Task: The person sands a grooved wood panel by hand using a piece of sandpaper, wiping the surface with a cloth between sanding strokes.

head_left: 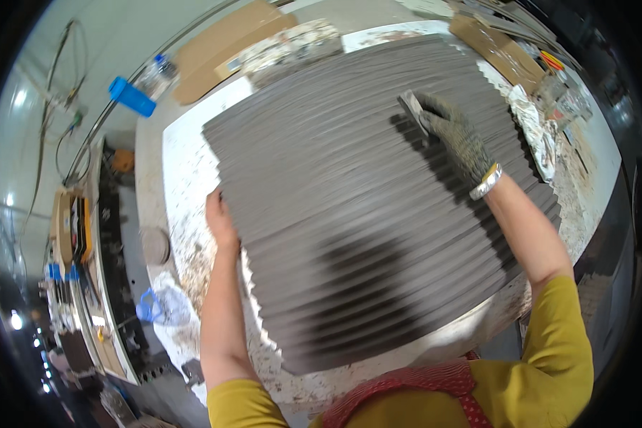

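A large dark grey-brown panel point(335, 164) with wavy ridges and jagged side edges lies in front of me. At its left edge my bare left hand point(222, 222) grips the rim; some of its fingers are hidden. My right hand point(453, 135), in a dark knitted glove with a silvery band at the wrist, is closed around a small flat grey block point(414, 114). That block is tilted against the ridges at the panel's upper right. The shadow of my head falls across the near part.
Under the panel is a white, spattered table point(185, 171). A cardboard box point(221, 50), a speckled block point(292, 50) and a blue bottle point(132, 96) stand at the far left. Crumpled white wrapping point(533, 132) and glass jars point(567, 100) sit at right. Tools fill a left-hand shelf point(85, 285).
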{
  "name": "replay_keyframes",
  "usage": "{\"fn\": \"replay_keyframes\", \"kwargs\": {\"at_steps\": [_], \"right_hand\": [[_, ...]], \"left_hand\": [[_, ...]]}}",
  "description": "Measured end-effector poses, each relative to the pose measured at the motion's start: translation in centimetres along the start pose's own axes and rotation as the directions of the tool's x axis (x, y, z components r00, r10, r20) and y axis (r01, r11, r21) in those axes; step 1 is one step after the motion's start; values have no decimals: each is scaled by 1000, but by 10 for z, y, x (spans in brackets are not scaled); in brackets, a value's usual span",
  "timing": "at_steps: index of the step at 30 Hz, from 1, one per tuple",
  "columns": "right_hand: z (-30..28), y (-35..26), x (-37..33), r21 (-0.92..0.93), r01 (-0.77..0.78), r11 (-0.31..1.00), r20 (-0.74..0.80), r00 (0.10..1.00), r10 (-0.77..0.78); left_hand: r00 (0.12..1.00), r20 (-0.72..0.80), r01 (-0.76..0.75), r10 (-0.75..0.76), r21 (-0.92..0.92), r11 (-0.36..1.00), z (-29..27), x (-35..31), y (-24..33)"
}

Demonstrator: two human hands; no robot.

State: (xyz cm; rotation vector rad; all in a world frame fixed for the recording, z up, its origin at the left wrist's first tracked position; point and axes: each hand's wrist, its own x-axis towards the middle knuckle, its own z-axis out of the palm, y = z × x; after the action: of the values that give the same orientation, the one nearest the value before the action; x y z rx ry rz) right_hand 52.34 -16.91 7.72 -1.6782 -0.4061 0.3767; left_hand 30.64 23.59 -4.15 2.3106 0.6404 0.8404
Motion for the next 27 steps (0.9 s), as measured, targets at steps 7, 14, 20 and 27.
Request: {"fn": "replay_keyframes", "kwargs": {"at_steps": [7, 14, 20, 27], "right_hand": [[98, -43, -86, 495, -263, 828, 255, 955, 151], [211, -58, -127, 413, -553, 724, 642, 741, 199], [350, -48, -182, 91, -457, 885, 776, 589, 225], [466, -57, -220, -152, 519, 841, 762, 603, -234]], "left_hand": [[887, 155, 440, -435, -571, 693, -37, -23, 57], [927, 217, 369, -307, -372, 852, -144, -243, 95], [862, 332, 505, -383, -485, 714, -193, -350, 152], [858, 350, 514, -377, -562, 648, -206, -376, 137]]}}
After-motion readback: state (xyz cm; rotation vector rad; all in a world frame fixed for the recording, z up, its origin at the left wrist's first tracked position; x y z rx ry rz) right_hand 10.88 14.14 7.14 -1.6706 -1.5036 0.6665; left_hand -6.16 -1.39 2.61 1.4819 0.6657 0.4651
